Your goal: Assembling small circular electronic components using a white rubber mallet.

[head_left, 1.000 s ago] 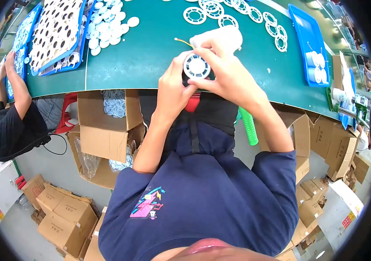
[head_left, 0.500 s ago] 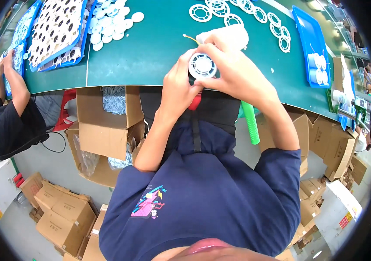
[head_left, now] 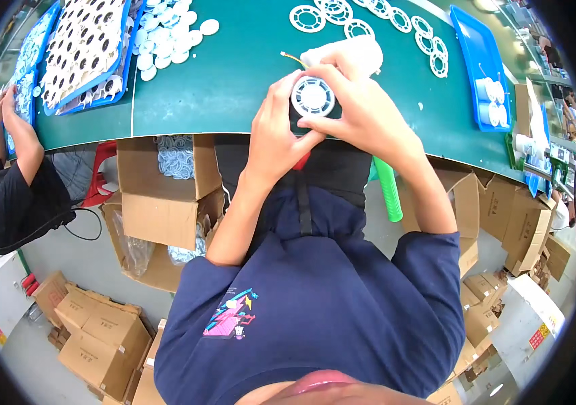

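Note:
Between my hands, at the near edge of the green table, is a white round part with a slotted ring face. My left hand curls round its left side. My right hand grips it from the right, thumb along the lower rim and fingers over the top. The face points up toward me; its underside is hidden by my fingers. Just beyond my right hand lies a white cylindrical housing, partly covered by that hand. A thin yellow wire sticks out beside it.
Loose white slotted rings lie at the back. A blue tray with white cylinders stands right. Pale blue discs and a stacked blue tray of white parts are left, near a co-worker's arm. Open cartons stand below.
Both hands stay round the part, with only a slight shift of the fingers and left thumb. The whole view has shifted a little. The co-worker's arm is nearly unchanged.

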### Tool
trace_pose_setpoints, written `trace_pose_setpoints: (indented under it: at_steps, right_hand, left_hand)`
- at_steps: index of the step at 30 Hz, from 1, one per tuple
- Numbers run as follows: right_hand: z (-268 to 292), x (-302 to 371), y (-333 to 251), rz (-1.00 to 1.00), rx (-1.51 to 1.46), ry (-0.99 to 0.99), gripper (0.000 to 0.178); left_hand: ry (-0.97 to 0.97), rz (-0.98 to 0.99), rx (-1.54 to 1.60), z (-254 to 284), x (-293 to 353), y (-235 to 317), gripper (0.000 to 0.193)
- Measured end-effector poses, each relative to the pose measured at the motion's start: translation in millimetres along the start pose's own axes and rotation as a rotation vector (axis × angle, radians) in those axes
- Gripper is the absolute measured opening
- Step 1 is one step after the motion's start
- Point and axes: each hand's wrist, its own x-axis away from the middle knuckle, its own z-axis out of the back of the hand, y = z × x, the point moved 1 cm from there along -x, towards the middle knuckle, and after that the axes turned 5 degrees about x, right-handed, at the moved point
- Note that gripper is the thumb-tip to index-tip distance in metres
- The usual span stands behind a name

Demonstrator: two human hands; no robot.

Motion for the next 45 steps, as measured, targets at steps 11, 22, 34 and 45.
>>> trace_pose_setpoints:
  at_steps: [11, 22, 34, 45]
  right_hand:
    - [-11.5, 51.3, 23.8, -0.362, 0.051, 0.35, 0.062]
    - [-10.9, 59.6, 29.4, -0.422, -0.18, 0.49, 0.058]
    - [48.5, 51.7, 34.8, -0.359, -0.085, 0.237, 0.037]
    - [59.1, 0.3, 12.2, -0.174, 0.466, -0.01, 0.037]
  left_hand:
    - [0.073, -0.043, -0.012, -7.7, 0.4, 1.2, 0.076]
    - [0.101, 0.065, 0.005, -9.3, 1.7, 11.4, 0.07]
    - [0.095, 0.06, -0.026, -7.4, 3.9, 10.7, 0.071]
    - [0.125, 0.062, -0.145, -12.4, 6.1, 5.6, 0.083]
